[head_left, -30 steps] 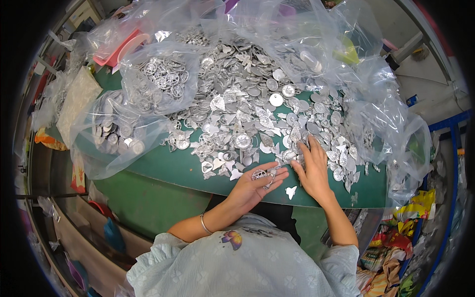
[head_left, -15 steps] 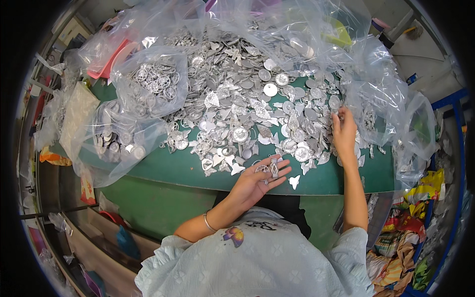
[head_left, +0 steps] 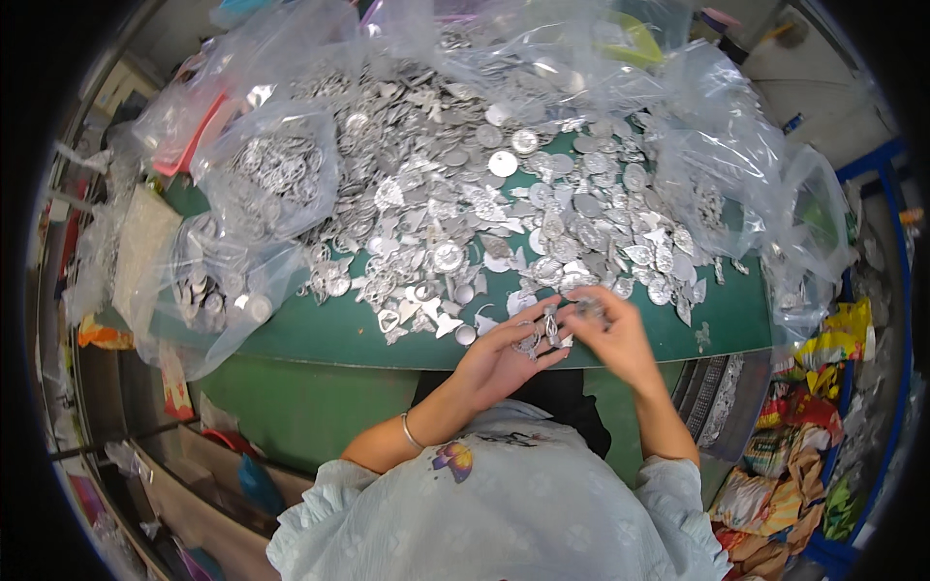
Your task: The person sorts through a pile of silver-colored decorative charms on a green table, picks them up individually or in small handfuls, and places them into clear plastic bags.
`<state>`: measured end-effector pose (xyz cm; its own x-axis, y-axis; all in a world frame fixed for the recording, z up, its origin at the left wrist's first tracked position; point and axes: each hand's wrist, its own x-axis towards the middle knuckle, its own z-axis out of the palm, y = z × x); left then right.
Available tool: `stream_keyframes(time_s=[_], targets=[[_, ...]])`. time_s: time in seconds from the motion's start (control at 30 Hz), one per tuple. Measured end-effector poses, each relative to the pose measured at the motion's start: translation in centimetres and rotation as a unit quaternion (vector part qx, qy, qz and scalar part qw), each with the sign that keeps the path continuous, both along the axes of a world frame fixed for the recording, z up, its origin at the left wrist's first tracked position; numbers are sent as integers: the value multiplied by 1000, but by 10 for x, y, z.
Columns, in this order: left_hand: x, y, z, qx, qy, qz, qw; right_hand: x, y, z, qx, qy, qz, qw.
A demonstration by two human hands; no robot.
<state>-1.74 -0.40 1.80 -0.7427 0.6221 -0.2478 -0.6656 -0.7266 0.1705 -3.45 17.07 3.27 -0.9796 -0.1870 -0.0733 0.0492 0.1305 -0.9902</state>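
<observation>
My left hand is palm up at the table's near edge, fingers stretched out, with a few silver metal pendants on the palm and fingers. One of them is long and narrow. Close beside it on the right, my right hand pinches a silver pendant, whose shape is blurred by motion. Beyond both hands spreads a wide heap of loose silver pendants, some round, some leaf-like or pointed.
Clear plastic bags ring the heap; one bag at left holds ring-shaped pieces. A red scoop-like thing lies far left, a yellow-green one far right. Below, a drawer stands left and packets lie right.
My right hand has come from the right side of the heap back to my left hand, bringing a pendant. The whole view has shifted slightly; my left hand still holds its pendants.
</observation>
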Motion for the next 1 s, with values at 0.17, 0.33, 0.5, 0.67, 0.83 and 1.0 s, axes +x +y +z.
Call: stream_keyframes(time_s=[0.17,0.33,0.5,0.67,0.83,1.0], targets=[[4,2,-1,-9,29,-13,999,4,-12,-8,145,89,-14,985],[5,1,-9,-53,-11,-25,998,-2,11,2,52,-5,87,995],[8,-2,-3,-95,24,-26,995,-9,55,25,-64,-132,76,986],[7,-1,-1,-69,24,-21,997,-7,52,22,-331,-249,20,910],[5,0,1,-73,61,-5,995,-4,40,12,-240,-171,34,955],[14,3,-6,-107,33,-9,994,8,19,-9,87,-20,82,993]])
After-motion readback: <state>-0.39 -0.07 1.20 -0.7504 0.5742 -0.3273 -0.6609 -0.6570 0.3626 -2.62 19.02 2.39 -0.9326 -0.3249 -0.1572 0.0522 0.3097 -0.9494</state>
